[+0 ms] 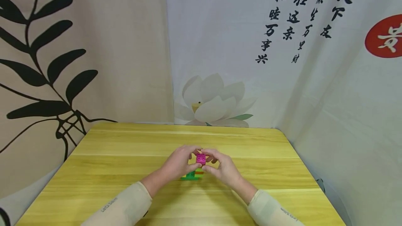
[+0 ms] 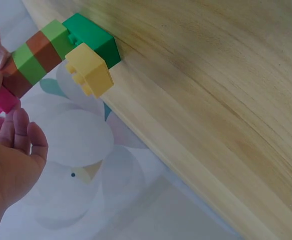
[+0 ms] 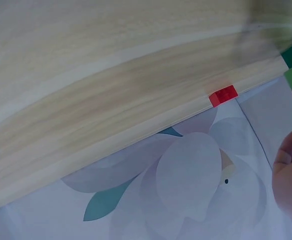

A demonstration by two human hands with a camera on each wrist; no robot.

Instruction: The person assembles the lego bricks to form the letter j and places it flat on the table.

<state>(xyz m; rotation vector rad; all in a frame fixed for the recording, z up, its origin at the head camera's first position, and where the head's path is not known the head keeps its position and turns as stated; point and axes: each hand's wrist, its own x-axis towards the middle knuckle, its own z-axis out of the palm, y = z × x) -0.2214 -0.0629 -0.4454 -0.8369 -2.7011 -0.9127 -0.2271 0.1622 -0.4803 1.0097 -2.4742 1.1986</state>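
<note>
A small pink toy building brick [image 1: 201, 159] tops an upright stack, with both hands round it. My left hand [image 1: 179, 161] pinches it from the left between thumb and fingers. From the right, my right hand [image 1: 224, 168] grips it in the same way. Below it, the left wrist view has alternating brown [image 2: 44, 52] and light green bricks [image 2: 29, 67]. These stand on a dark green brick [image 2: 93, 40], with a yellow brick [image 2: 90, 70] jutting out beside it. In the right wrist view my right hand is cut off by the frame edge, and the pink brick is out of sight.
A red brick [image 3: 223, 96] lies on the wooden table [image 1: 125, 142] in the right wrist view; the head view does not show it. Behind the table's far edge hangs a printed curtain [image 1: 216, 44] with flowers and writing.
</note>
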